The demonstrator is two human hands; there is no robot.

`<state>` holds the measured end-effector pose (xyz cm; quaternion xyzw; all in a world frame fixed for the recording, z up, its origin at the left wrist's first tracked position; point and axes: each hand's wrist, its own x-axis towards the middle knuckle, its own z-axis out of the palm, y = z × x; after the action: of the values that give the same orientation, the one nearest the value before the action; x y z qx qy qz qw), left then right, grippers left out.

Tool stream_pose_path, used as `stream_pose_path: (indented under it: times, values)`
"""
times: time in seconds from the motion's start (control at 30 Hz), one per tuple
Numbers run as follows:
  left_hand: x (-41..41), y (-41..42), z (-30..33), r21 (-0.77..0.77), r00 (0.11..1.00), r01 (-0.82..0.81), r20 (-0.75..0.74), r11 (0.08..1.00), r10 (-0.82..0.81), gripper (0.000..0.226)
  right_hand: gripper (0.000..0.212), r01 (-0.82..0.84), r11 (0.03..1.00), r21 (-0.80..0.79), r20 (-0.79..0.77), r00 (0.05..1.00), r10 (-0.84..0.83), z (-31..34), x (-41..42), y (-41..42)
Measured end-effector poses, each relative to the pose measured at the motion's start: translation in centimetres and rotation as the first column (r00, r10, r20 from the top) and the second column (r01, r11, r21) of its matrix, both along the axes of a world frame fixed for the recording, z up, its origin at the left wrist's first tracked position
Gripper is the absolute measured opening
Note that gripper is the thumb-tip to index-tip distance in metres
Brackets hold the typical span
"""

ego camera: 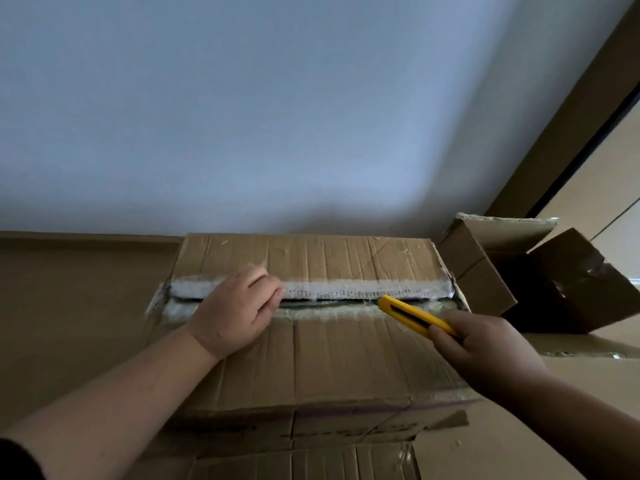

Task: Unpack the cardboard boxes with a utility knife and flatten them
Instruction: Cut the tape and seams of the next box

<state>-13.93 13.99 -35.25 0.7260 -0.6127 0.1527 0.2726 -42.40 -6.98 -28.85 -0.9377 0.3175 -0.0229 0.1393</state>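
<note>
Right hand grips utility knife; left hand fingers curl into box seam

bg: pale wall — plain | rt: brown door frame — dark edge strip
</note>
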Motion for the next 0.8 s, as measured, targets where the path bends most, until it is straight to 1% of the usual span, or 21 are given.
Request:
stream_pose_path:
  times: [0.1,0.17,0.23,0.27,0.33,0.47,0.53,0.57,0.6,0.63,0.67,0.7,0.73,0.77,0.8]
  values:
    - [0.2,1.1,1.4,0.051,0.997,-0.054,-0.048,0.997,0.057,0.034,0.010,-0.145,0.987,0.072,-0.041,0.988,0.148,-0.3,1.5,0.5]
    - [0.9,2.1,2.6,0.065,0.992,-0.123,-0.024,0.990,0.125,0.031,0.028,-0.228,0.967,0.112,-0.057,0.970,0.235,-0.8,2.3,0.9]
    - [2.1,3.5,3.8,0.038,0.972,-0.234,-0.017,0.971,0.235,0.034,0.044,-0.260,0.952,0.159,-0.082,0.958,0.275,-1.4,2.8,1.2]
    - [2.8,4.3,4.2,0.029,0.952,-0.302,-0.043,0.953,0.303,0.041,0.049,-0.268,0.946,0.180,-0.091,0.953,0.288,-1.7,3.0,1.3]
    - [4.7,6.3,4.5,0.049,0.903,-0.414,-0.101,0.909,0.417,0.052,0.051,-0.286,0.939,0.189,-0.064,0.951,0.303,-2.2,3.2,1.5]
    - [8.6,10.5,2.8,0.121,0.794,-0.556,-0.216,0.822,0.569,0.049,0.040,-0.247,0.956,0.160,0.055,0.969,0.242,-2.8,3.9,1.9]
    - [9.7,12.2,1.5,0.234,0.733,-0.590,-0.245,0.772,0.634,0.049,0.034,-0.215,0.968,0.130,0.081,0.975,0.205,-3.0,4.5,2.2]
    - [10.1,13.0,0.8,0.336,0.691,-0.611,-0.214,0.717,0.690,0.047,0.030,-0.197,0.975,0.106,0.102,0.977,0.186,-3.0,4.7,2.2]
    - [10.4,13.5,0.1,0.454,0.658,-0.626,-0.129,0.635,0.742,0.043,0.027,-0.172,0.981,0.087,0.123,0.979,0.161,-2.9,4.8,2.2]
    - [10.6,14.0,-0.7,0.565,0.647,-0.618,-0.028,0.546,0.762,0.038,0.026,-0.139,0.987,0.085,0.135,0.983,0.127,-2.8,4.8,2.2]
    - [10.7,14.5,-1.7,0.657,0.661,-0.581,0.037,0.481,0.749,0.034,0.025,-0.106,0.990,0.096,0.143,0.985,0.091,-2.7,4.8,2.2]
    - [10.6,14.9,-2.8,0.724,0.686,-0.519,0.037,0.453,0.727,0.033,0.024,-0.077,0.991,0.108,0.150,0.987,0.061,-2.6,4.7,2.1]
    - [10.5,15.2,-3.8,0.777,0.701,-0.442,-0.014,0.449,0.713,0.030,0.023,-0.054,0.992,0.113,0.158,0.987,0.035,-2.5,4.5,2.0]
    - [10.3,15.4,-4.7,0.808,0.695,-0.375,-0.079,0.455,0.715,0.027,0.023,-0.037,0.993,0.108,0.167,0.986,0.019,-2.4,4.2,1.8]
    - [10.2,15.6,-5.2,0.815,0.674,-0.349,-0.126,0.463,0.728,0.023,0.022,-0.027,0.995,0.097,0.176,0.984,0.010,-2.4,3.9,1.6]
